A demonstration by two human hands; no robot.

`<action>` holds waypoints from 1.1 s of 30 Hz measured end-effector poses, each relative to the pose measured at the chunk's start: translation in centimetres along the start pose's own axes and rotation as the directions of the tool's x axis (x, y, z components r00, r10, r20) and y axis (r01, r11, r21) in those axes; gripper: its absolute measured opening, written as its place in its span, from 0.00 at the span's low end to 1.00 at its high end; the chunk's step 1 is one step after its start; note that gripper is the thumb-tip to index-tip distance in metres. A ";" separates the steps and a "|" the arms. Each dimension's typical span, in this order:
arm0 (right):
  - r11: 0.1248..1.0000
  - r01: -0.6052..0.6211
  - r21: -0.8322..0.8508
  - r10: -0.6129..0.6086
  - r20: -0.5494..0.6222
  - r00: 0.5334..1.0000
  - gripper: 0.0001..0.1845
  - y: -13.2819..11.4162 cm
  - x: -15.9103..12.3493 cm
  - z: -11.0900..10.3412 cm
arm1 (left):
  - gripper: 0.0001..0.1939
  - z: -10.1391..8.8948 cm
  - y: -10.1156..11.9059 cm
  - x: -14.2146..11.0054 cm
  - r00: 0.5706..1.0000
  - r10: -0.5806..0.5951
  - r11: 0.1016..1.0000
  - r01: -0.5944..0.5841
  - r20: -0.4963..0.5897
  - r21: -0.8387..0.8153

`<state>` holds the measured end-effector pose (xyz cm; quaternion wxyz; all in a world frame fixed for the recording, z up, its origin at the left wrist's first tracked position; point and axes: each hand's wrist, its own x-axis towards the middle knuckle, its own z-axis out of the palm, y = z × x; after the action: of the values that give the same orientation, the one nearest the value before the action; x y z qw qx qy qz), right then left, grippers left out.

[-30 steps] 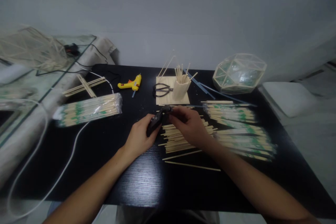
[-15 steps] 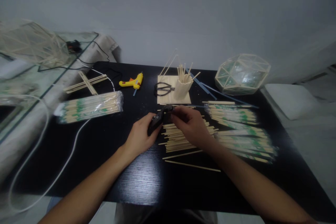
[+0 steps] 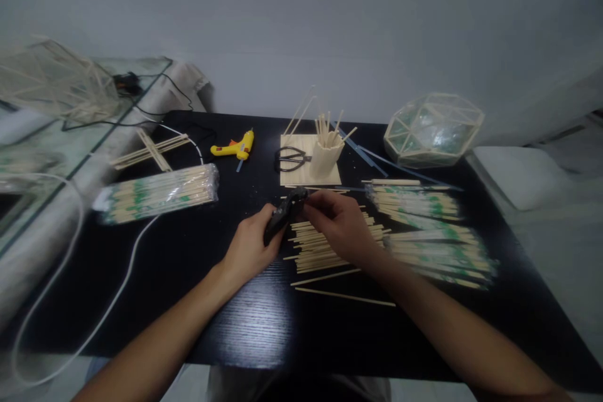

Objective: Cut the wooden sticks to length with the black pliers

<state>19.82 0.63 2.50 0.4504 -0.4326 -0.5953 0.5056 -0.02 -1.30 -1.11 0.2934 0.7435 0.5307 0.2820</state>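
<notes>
Your left hand [image 3: 249, 239] has its grip closed around a black tool [image 3: 285, 215], thumb and fingers wrapped on the near end. Your right hand [image 3: 346, 223] is at the tool's far end, fingers bent in toward the thumb — can't tell if that grip pinches anything, the tips are partly hidden.

Under your right hand: loose sticks [image 3: 315, 251] in a rough row on the tabletop [image 3: 254, 326]; hand and wrist cover part of them. Just beyond, a pale board [image 3: 294, 177] carries a stick-filled holder [image 3: 325, 162] and black scissors [image 3: 292, 159], handles past the board's left edge. Yellow glue gun [image 3: 232, 146] is left of the board, a bagged stick pack [image 3: 160, 193] nearer you. More bagged sticks [image 3: 438, 245] right, faceted frame [image 3: 433, 130] behind those.

Tool is dark, slanted up to the right — in front of the board, over the left end of the loose sticks.
</notes>
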 end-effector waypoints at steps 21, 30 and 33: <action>0.947 0.187 -0.262 -0.199 -0.020 0.980 0.03 -0.1 -0.5 0.1 | 0.06 0.0 -0.1 0.0 0.995 0.025 0.999 -0.021 -0.098 0.041; 0.965 0.169 -0.201 -0.157 0.076 0.985 0.06 -0.2 -0.2 -0.4 | 0.07 -0.1 0.1 -0.1 0.995 0.065 0.998 -0.065 -0.074 0.009; 0.968 0.166 -0.191 -0.146 0.113 0.983 0.10 -0.4 0.0 -0.6 | 0.06 -0.2 0.1 -0.1 0.995 0.078 0.997 -0.078 -0.069 0.000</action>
<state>20.39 0.67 2.98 0.4133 -0.4020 -0.6965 0.4271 -0.13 -1.37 -0.91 0.2646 0.7530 0.5107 0.3196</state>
